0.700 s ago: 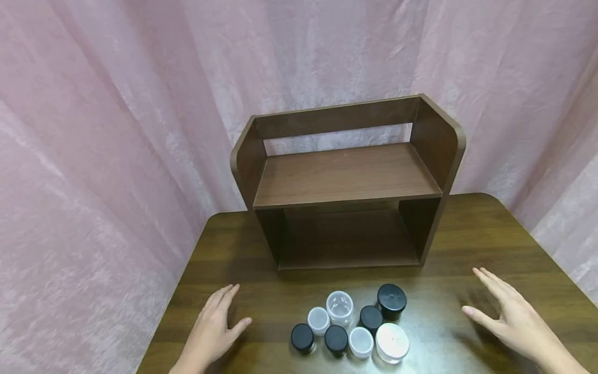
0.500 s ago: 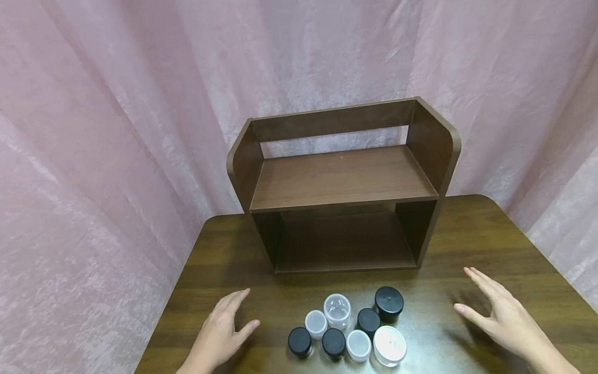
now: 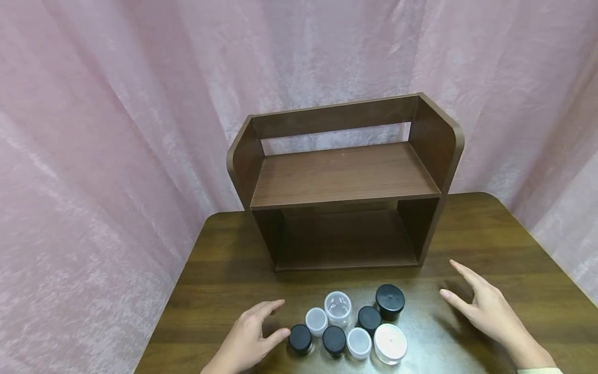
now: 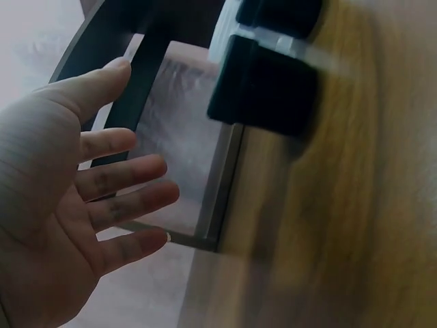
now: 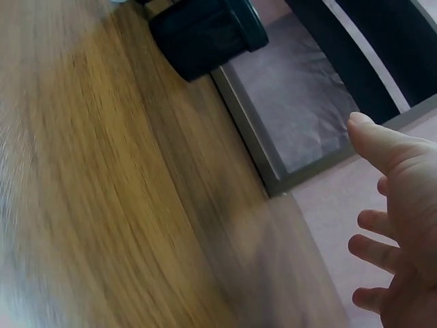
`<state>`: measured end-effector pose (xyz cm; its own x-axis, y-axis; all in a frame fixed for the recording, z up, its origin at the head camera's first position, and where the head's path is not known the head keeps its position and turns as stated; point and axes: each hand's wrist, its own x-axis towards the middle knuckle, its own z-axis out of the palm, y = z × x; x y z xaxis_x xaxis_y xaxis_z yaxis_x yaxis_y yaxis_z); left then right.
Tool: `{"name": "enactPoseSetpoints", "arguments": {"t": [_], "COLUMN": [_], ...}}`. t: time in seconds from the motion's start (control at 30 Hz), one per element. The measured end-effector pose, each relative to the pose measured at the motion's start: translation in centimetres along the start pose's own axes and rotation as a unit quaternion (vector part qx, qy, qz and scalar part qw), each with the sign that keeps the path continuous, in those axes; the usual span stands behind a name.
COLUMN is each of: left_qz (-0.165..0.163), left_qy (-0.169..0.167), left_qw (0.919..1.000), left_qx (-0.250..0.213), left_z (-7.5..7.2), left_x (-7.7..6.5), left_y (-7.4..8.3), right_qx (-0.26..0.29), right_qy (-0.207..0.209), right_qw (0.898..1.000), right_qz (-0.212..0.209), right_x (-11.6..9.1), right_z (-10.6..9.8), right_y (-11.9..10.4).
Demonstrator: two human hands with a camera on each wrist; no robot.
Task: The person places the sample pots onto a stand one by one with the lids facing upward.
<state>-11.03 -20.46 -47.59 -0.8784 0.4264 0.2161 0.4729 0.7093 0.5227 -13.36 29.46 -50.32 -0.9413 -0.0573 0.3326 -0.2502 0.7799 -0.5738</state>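
Several small round jars stand in a cluster on the table. My left hand (image 3: pixel 252 332) hovers at their left, thumb and fingers spread, with the thumb tip near a small black-lidded jar (image 3: pixel 300 338). The left wrist view shows a gap between that hand (image 4: pixel 82 184) and the dark jar (image 4: pixel 263 85). On the right, my right hand (image 3: pixel 486 306) is in the air with its fingers extended, holding nothing. The large black-lidded jar (image 3: pixel 390 300) is nearest to it. Between them are a wide white-lidded jar (image 3: pixel 390 343), a clear jar (image 3: pixel 338 307) and smaller jars with white or black lids.
Behind the jars stands a brown two-tier wooden shelf (image 3: pixel 345 176), its open front facing me. The brown wooden table (image 3: pixel 224 259) extends past it on both sides. Pink curtains (image 3: pixel 140 130) hang around the back and sides.
My left hand has moved right, up to the leftmost black-lidded jar. My right hand has shifted left toward the cluster. The jars and shelf stay in place.
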Motion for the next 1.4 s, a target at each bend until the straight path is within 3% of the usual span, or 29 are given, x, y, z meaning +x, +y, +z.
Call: {"name": "enactPoseSetpoints", "arguments": {"t": [0.13, 0.33, 0.7, 0.87, 1.1, 1.4], "left_qz": [0.014, 0.035, 0.021, 0.032, 0.04, 0.044], "left_qy": [-0.016, -0.004, -0.041, -0.038, -0.045, -0.044], "left_qw": [0.9996, 0.9993, 0.9975, 0.9964, 0.9957, 0.996], "left_qx": [-0.021, -0.014, -0.054, -0.068, -0.071, -0.064], "left_z": [0.6, 1.6, 2.8, 3.0, 3.3, 3.8], "left_x": [-0.1, -0.1, 0.3, 0.3, 0.2, 0.2], "left_y": [0.1, 0.0, -0.2, -0.3, -0.5, -0.9], "right_qx": [0.004, 0.039, 0.1, 0.121, 0.172, 0.196], "right_qy": [0.004, 0.021, 0.06, 0.062, 0.065, 0.065], "right_qw": [1.0, 0.999, 0.992, 0.988, 0.976, 0.959], "right_qz": [0.011, 0.02, 0.054, 0.077, 0.118, 0.194], "right_x": [0.8, 1.9, 3.5, 4.3, 5.3, 6.1], "right_z": [1.0, 2.8, 4.8, 5.5, 6.4, 7.5], "right_y": [-0.2, -0.4, -0.1, 0.1, -0.1, -0.4]}}
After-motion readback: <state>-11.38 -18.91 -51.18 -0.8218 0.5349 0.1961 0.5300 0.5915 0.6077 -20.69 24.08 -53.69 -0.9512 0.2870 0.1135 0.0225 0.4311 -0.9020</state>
